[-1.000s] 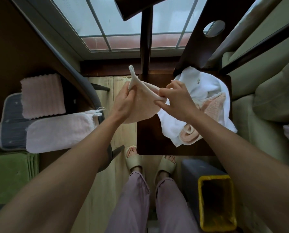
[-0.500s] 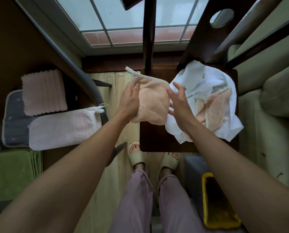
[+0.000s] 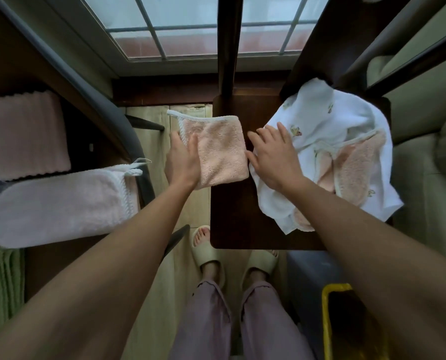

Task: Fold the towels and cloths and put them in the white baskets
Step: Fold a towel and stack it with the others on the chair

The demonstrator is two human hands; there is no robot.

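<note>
A small peach cloth [image 3: 220, 149], folded into a square with a white trimmed edge, is held at the left edge of a dark wooden chair seat [image 3: 238, 214]. My left hand [image 3: 183, 158] grips its left side, thumb on top. My right hand [image 3: 274, 154] is off the peach cloth, fingers spread, resting on the edge of a crumpled white printed cloth [image 3: 341, 120]. Another peach cloth [image 3: 354, 167] lies in the folds of the white one. No white basket is in view.
On the left lie a folded pale pink towel [image 3: 58, 206], a ribbed pink towel [image 3: 24, 136] above it and a green towel [image 3: 1, 284] below. A yellow-rimmed bin [image 3: 328, 328] stands at bottom right. A sofa [image 3: 424, 178] is on the right, a window ahead.
The peach cloth went from stretched between both hands to a folded square. My right hand let go of it and moved right onto the white cloth.
</note>
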